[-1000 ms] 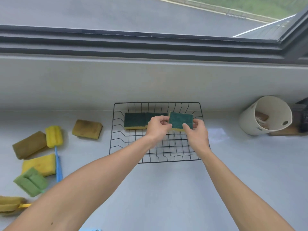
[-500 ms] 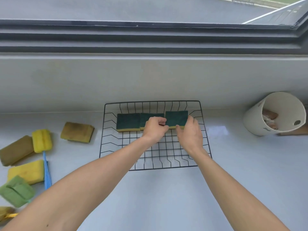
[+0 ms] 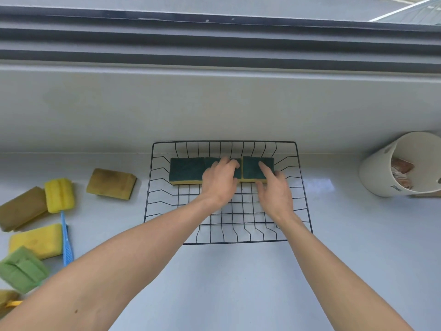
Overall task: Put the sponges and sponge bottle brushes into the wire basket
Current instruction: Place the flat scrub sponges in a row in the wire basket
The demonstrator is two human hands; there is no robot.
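So three green sponges point(image 3: 186, 168) are sitting in the wire basket point(image 3: 224, 142), right hand point(image 3: 274, 192) fingers resting loosely open on the last, left hand point(image 3: 218, 182) curled, grip unclear; sponges and brushes point(image 3: 59, 195) are waiting on the desk point(image 3: 238, 283).

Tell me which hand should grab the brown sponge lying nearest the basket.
Left. The brown sponge lies left of the basket, on the left hand side; the right hand would have to cross over.

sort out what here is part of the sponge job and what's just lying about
Part of the job:
- wire basket
- dark green sponges in the basket
- brown sponges on the counter
- yellow sponge
- light green sponge
- yellow brush with blue handle
- left hand, right hand

Just lying about:
- white cup tipped on its side
- window frame
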